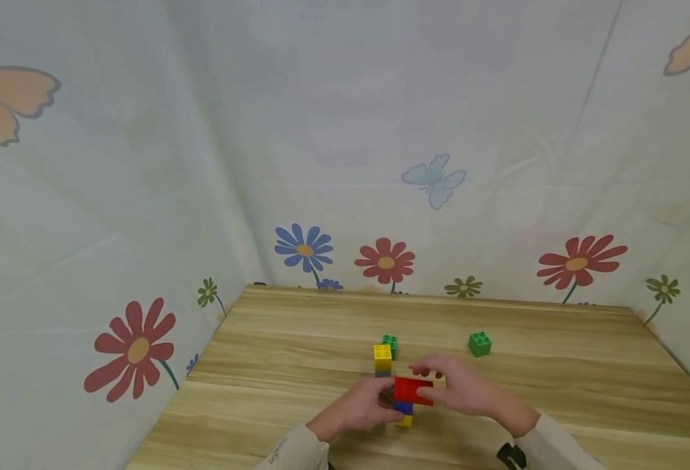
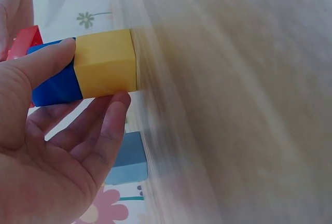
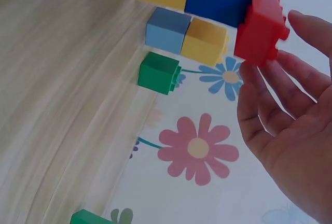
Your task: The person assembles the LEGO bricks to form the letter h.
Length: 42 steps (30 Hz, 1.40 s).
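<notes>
A small tower of toy bricks stands on the table: a yellow brick at the bottom, a blue brick in the middle, and a longer red brick on top that overhangs to the right. My left hand grips the tower from the left, thumb across the blue brick and fingers under the yellow one in the left wrist view. Beside the red brick, my right hand has its fingers spread and loosely extended. In the right wrist view its fingertips are right at the red brick's studded side.
Just behind the tower stands a grey-blue brick topped by another yellow brick. A green brick is close behind that pair. Farther right on the wooden table lies a second green brick. Flowered cloth hangs around the table.
</notes>
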Each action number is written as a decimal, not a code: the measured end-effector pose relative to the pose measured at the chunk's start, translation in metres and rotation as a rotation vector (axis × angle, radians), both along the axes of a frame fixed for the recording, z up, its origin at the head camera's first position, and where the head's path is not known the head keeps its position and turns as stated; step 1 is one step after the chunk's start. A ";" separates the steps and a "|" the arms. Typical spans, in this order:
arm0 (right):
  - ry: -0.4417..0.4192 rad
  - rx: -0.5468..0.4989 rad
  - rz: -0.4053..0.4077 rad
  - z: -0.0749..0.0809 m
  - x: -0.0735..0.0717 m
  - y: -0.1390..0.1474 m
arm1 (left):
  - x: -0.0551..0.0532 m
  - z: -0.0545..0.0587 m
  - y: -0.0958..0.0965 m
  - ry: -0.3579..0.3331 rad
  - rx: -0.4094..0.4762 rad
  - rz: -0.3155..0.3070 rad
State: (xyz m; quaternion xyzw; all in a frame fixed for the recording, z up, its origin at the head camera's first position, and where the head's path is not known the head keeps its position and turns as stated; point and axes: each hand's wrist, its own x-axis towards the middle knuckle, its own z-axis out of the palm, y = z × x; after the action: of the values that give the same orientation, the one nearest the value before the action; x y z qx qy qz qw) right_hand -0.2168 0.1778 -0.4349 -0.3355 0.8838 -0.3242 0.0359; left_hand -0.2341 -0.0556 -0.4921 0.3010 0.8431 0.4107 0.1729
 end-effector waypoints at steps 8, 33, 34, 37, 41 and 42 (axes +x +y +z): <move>0.019 -0.094 -0.049 -0.008 -0.018 0.002 | 0.001 0.002 -0.006 -0.006 -0.017 -0.003; -0.069 -0.098 -0.095 -0.029 -0.058 -0.030 | 0.000 0.009 -0.014 0.008 -0.066 -0.001; -0.070 -0.098 -0.094 -0.030 -0.059 -0.030 | 0.000 0.009 -0.014 0.009 -0.069 -0.002; -0.074 -0.099 -0.081 -0.032 -0.062 -0.032 | 0.000 0.009 -0.015 0.011 -0.073 -0.002; -0.085 -0.106 -0.056 -0.035 -0.065 -0.035 | 0.000 0.009 -0.015 0.012 -0.078 -0.002; -0.092 -0.106 -0.052 -0.035 -0.066 -0.035 | 0.000 0.008 -0.015 0.012 -0.078 -0.002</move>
State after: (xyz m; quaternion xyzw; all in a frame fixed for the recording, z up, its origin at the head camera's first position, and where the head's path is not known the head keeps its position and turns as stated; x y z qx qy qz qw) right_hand -0.2826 0.1426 -0.4701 -0.2985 0.8713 -0.3863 0.0501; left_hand -0.2341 -0.0707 -0.4838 0.2975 0.8592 0.3753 0.1799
